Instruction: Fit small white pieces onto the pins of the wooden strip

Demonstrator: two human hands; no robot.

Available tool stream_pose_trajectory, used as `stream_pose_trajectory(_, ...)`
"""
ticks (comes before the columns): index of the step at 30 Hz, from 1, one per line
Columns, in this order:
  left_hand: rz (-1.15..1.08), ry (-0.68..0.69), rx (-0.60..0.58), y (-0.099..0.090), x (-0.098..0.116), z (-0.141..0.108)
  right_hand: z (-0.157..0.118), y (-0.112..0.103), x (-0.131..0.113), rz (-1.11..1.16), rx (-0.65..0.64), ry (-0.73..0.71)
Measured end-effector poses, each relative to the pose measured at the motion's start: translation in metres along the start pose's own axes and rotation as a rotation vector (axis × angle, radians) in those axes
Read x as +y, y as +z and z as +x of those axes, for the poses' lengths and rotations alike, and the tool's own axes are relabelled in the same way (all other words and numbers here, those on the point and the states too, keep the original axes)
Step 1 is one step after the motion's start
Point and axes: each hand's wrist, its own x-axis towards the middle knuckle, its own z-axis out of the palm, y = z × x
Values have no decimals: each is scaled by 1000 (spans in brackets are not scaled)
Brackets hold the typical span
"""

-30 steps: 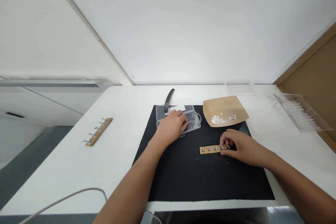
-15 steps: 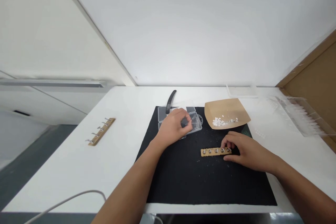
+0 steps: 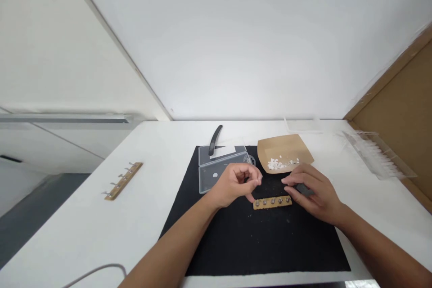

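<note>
Closely pinched left hand [image 3: 235,184], clear piece [image 3: 261,177]

I see the left forearm [image 3: 182,238] toward seven o'clock, bare right to the edge of my view, broad low down and slimming evenly toward a bare left hand [image 3: 234,189] near five o'clock. Toward four o'clock I get the right forearm [image 3: 374,238], equally bare and smoothly tapered, ending in a bare right hand [image 3: 319,191]; nails are too small to read.
</note>
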Motion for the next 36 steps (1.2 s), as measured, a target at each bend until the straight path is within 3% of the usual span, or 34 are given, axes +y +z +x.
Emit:
stream_pose_trajectory(3,-36,-68,-100,9,2,-2,-2,9,0,-21,69,-82)
stream_pose_trajectory(8,-119,-144,-174,19,0,-2,-2,12,0,23,76,-88)
stream_pose_trajectory(20,-182,-201,-181,25,-6,-4,-1,17,-2,186,62,-111)
stream_pose_trajectory(36,-142,-330,-198,26,-6,-2,3,11,-1,345,-127,-121)
